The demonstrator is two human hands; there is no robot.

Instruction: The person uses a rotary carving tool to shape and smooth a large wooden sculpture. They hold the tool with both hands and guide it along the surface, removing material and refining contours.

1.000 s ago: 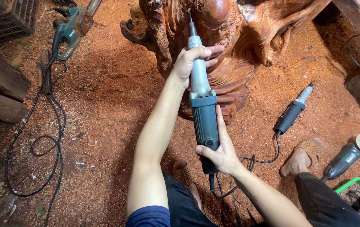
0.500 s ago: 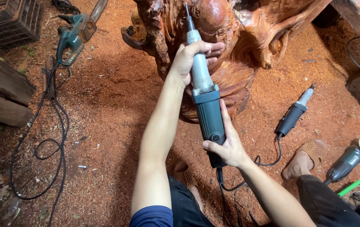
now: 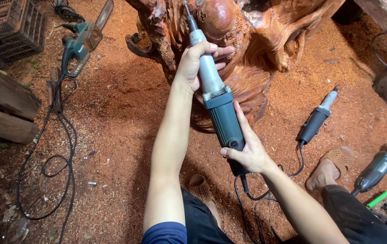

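I hold a long die grinder (image 3: 216,97) with a teal body and a silver neck in both hands. My left hand (image 3: 198,63) wraps the silver neck near the front. My right hand (image 3: 247,151) grips the rear of the teal body, where the black cord leaves. The grinder's thin bit touches the reddish wooden sculpture (image 3: 247,40), beside a rounded knob at its top. Both forearms reach forward from the bottom of the view.
A second die grinder (image 3: 316,118) and an angle grinder (image 3: 380,165) lie on the sawdust floor at right. An electric chainsaw (image 3: 83,43) with a looping black cable (image 3: 44,167) lies at left, near wooden blocks (image 3: 4,108) and a plastic crate (image 3: 10,27). My sandalled foot (image 3: 331,167) rests at right.
Both hands and the grinder sit slightly higher and further right in the view, and the bit stays at the top of the sculpture.
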